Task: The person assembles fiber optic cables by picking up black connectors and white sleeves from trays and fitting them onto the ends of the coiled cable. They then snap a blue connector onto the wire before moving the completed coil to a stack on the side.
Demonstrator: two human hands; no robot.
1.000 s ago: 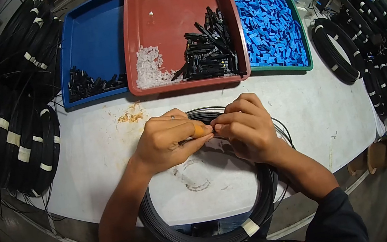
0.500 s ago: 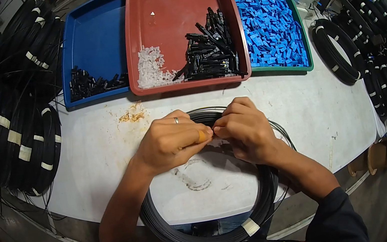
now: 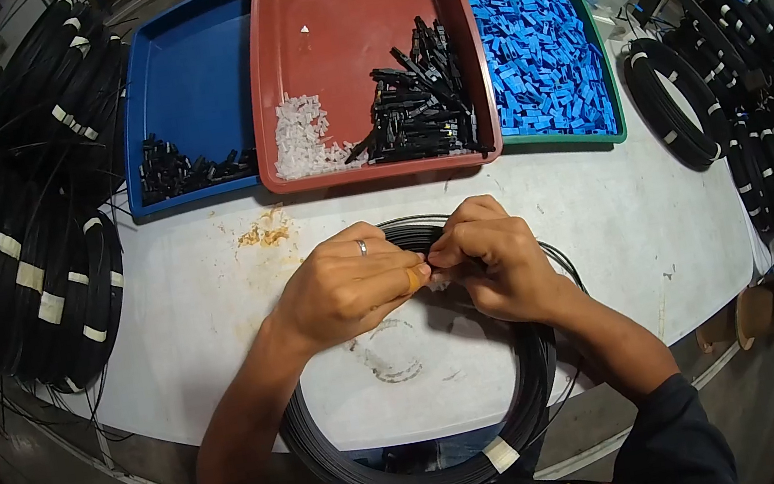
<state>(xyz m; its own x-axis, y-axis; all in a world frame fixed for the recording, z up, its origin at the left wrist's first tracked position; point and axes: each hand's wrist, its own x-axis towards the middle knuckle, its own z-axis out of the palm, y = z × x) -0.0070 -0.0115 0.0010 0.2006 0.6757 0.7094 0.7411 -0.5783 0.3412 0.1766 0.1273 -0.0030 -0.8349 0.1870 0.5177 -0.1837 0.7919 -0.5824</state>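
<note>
A coil of black cable (image 3: 325, 455) lies in front of me, its near part over the table's front edge and a pale tape band (image 3: 502, 454) round it. Above the far side of the coil, my left hand (image 3: 348, 284) is closed in a pinch, with a ring and an orange-tan wrap on its fingers. My right hand (image 3: 496, 260) pinches too, its fingertips meeting those of the left. What sits between the fingertips is too small and covered to make out. Loose cable strands curve out past my right hand.
Beyond the hands stand a blue tray (image 3: 186, 61) with black parts, a red tray (image 3: 340, 6) with white pieces and black connectors, and a green tray (image 3: 616, 104) of blue clips. Banded cable coils (image 3: 17, 270) crowd the left; another coil (image 3: 679, 104) lies right.
Both hands stay pinched together at nearly the same spot. The fingers have shifted slightly, and the right hand has turned a little. The coil and trays look unmoved.
</note>
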